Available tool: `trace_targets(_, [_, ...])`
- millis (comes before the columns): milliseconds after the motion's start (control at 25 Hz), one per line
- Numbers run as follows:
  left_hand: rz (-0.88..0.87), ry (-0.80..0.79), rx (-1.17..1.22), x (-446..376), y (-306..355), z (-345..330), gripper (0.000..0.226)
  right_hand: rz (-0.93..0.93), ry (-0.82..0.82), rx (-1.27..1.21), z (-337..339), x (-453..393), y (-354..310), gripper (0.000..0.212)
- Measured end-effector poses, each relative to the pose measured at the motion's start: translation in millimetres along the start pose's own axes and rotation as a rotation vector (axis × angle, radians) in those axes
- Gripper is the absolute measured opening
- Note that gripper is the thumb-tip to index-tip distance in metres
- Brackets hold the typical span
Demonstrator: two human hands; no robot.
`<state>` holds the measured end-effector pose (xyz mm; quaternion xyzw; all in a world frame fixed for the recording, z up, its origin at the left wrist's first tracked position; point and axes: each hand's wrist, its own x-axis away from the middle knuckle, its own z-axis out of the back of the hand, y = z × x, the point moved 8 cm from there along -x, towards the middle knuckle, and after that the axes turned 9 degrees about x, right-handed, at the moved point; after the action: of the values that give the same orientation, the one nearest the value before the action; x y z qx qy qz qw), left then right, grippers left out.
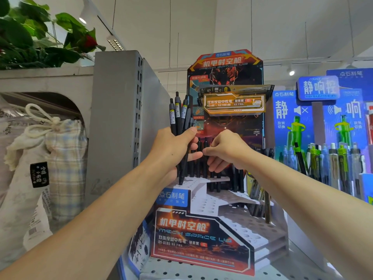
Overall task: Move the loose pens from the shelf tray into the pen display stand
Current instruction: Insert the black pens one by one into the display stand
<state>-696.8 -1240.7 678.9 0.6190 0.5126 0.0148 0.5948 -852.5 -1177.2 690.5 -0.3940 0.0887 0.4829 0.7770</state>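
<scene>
Bundle of slim black plastic click pens (179, 116) sits upright in my left hand (173, 150), grey clip ends fanned above the fist, small barcode stickers on the barrels. One pen tip pokes out below the palm, just over the top step. Thumb wraps across the front of the bundle; how many pens are in it I cannot count.

Right hand (226, 152) is beside the left, knuckles toward me, fingers curled down among the black pens already standing (214, 178) in the upper tiers. Fingertips are hidden behind the hand, so I cannot tell whether it pinches a pen or only touches them.

The stepped cardboard pen display stand (203, 225) is white with rows of round holes on each tier, the lower tiers unfilled, red-and-black printed front panel and tall printed backboard. Its right side is partly hidden by my right forearm.

The shelf tray itself I cannot make out. The stand rests on a grey perforated metal shelf (181, 273).

To the right, a blue printed display with green and pale pens (327, 158), cut off at the frame edge. Left, a grey slotted metal upright (119, 110), a checked cloth drawstring bag (62, 158), green leafy plant (30, 37) above.
</scene>
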Motion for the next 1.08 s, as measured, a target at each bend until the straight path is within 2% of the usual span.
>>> trace_targets(80, [-0.004,0.001,0.009,0,1,0,0.01,-0.001,-0.006,0.118,2,5,-6,0.026])
trace_targets(160, [-0.006,-0.002,0.018,1,1,0,0.01,0.057,0.082,0.201,13,11,-18,0.032])
trace_targets(240, [-0.011,-0.016,0.016,2,1,-2,0.013,0.133,0.141,-0.067,26,17,-29,0.037])
trace_targets(320, [-0.025,-0.021,0.018,3,2,-2,0.016,0.198,0.013,-0.398,28,25,-42,0.037])
trace_targets(440, [-0.04,-0.021,-0.019,5,5,-2,0.021,0.24,-0.2,-0.489,16,35,-52,0.028])
trace_targets(600, [-0.005,-0.078,-0.025,11,6,-8,0.03,0.102,-0.298,-0.671,7,33,-40,0.017])
trace_targets(680, [0.002,-0.094,-0.005,12,8,-10,0.03,0.096,-0.3,-0.748,8,31,-38,0.014])
trace_targets(800, [-0.014,-0.083,-0.019,13,8,-8,0.024,0.126,-0.139,-0.763,25,23,-32,0.015])
trace_targets(960, [-0.043,-0.006,-0.043,10,9,0,0.023,0.096,0.263,-0.33,59,21,-16,0.017])
trace_targets(1080, [-0.057,0.012,-0.084,12,10,2,0.023,0.132,0.355,-0.162,64,23,-11,0.018])
